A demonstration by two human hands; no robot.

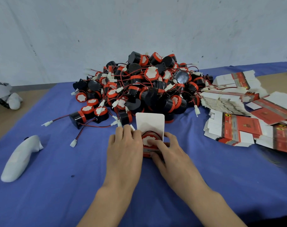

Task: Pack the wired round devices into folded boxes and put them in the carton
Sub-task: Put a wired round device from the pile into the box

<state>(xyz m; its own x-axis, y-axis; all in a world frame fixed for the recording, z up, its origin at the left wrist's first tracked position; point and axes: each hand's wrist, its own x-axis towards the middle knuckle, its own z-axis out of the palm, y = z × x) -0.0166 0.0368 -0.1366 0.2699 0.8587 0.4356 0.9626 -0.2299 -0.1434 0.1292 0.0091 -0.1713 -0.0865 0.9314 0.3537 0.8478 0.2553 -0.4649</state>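
Seating of a wired round device (148, 139) in the mouth of a folded box (147, 152), on the blue cloth (57, 185) just in front of the heap of devices (144, 86). Left hand (123, 148) clasps the box's side to steady it; right hand (170, 154) grips the other side, forefinger pressing the device inward. Lid flap (150, 122) stands open, leaving entry clear.

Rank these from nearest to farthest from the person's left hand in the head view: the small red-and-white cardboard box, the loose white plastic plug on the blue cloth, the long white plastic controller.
1. small red-and-white cardboard box: touching the left hand, at its right.
2. loose white plastic plug: a way to its left.
3. long white plastic controller: far left.
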